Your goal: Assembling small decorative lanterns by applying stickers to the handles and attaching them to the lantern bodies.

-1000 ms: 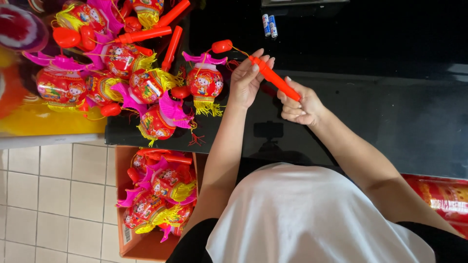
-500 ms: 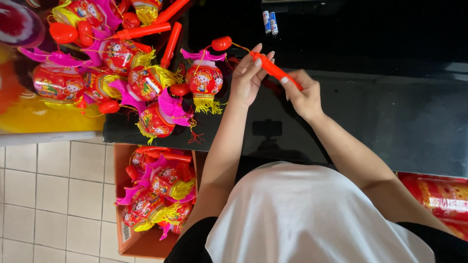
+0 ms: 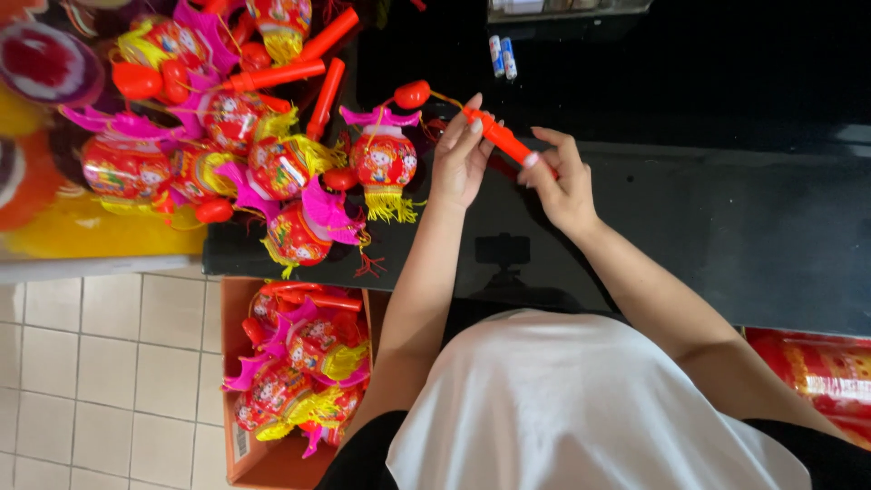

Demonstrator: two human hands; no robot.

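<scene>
1. The left hand [image 3: 461, 163] and right hand [image 3: 561, 181] both close around the orange stick [image 3: 504, 142], one at each end, to keep it steady.
2. Its red lantern [image 3: 384, 161] rests on the black bench [image 3: 726, 227], near the left edge.

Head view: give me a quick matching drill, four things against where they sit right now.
Things:
1. orange stick
2. batteries
3. lantern
4. box

Places:
A. on the tiled floor, full of lanterns
B. on the black counter, just beside the left hand
C. held between both hands
D. lying alone on the counter beyond the hands

Pairs: 1-C, 2-D, 3-B, 4-A. The right hand pinches the stick's near end.
</scene>
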